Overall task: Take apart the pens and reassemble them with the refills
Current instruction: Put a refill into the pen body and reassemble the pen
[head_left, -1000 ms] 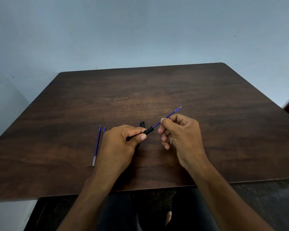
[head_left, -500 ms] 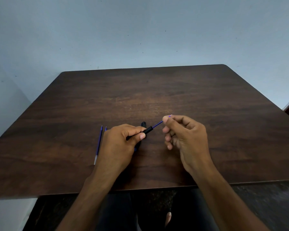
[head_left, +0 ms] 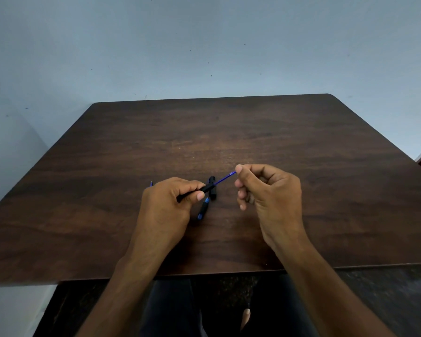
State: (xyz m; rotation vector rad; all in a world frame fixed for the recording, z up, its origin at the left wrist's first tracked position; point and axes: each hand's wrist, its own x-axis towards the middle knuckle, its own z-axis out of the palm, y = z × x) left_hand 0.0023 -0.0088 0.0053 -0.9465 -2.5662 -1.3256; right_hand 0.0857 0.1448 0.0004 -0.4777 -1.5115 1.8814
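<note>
Left hand grips the black barrel; right hand pinches the blue refill sticking from it, above the table.

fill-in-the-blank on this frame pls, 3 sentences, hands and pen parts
1. The left hand grips the black ____.
2. The right hand pinches the far end of the blue ____.
3. A black cap lies on the ____ between the hands.

Missing words: barrel; refill; table
</note>
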